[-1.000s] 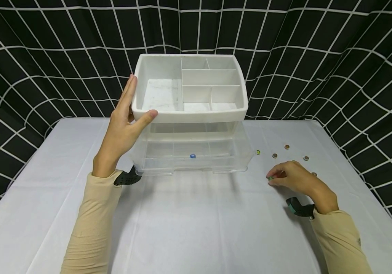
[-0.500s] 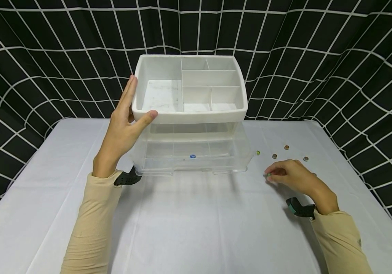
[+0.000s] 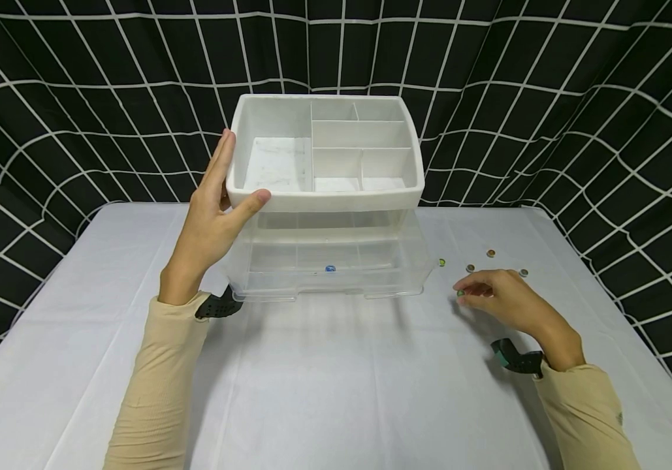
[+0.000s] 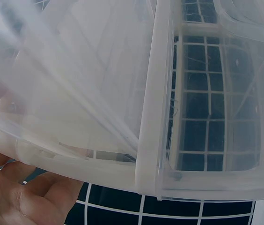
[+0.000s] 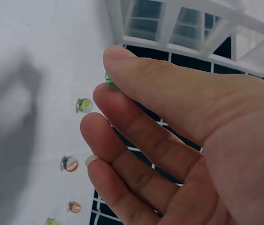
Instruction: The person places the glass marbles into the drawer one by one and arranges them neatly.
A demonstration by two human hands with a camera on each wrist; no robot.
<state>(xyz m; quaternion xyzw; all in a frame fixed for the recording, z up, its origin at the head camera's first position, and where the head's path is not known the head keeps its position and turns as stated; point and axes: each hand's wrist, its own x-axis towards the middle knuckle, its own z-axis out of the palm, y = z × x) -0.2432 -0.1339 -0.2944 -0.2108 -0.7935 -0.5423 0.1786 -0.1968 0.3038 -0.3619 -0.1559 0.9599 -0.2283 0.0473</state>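
A white plastic drawer organizer [image 3: 336, 201] stands at the back of the table, its clear drawer [image 3: 336, 287] pulled out in front. My left hand [image 3: 203, 219] grips its upper left corner, thumb on the front rim and fingers along the side. A blue marble [image 3: 330, 268] lies inside the drawer. To the right, my right hand [image 3: 503, 300] pinches a green marble [image 5: 109, 79] between thumb and index finger, just over the tabletop. In the right wrist view the other fingers are loosely bent.
Beyond my right hand several loose marbles lie on the white cloth [image 3: 312, 391], among them a yellow-green marble [image 3: 442, 262] beside the drawer and an orange-brown marble [image 3: 491, 253]. The organizer's top is split into compartments. A black gridded curtain [image 3: 336, 46] hangs behind.
My right hand has lifted slightly with the green marble, which has moved a little away from me and left. My left hand and the organizer have stayed put.
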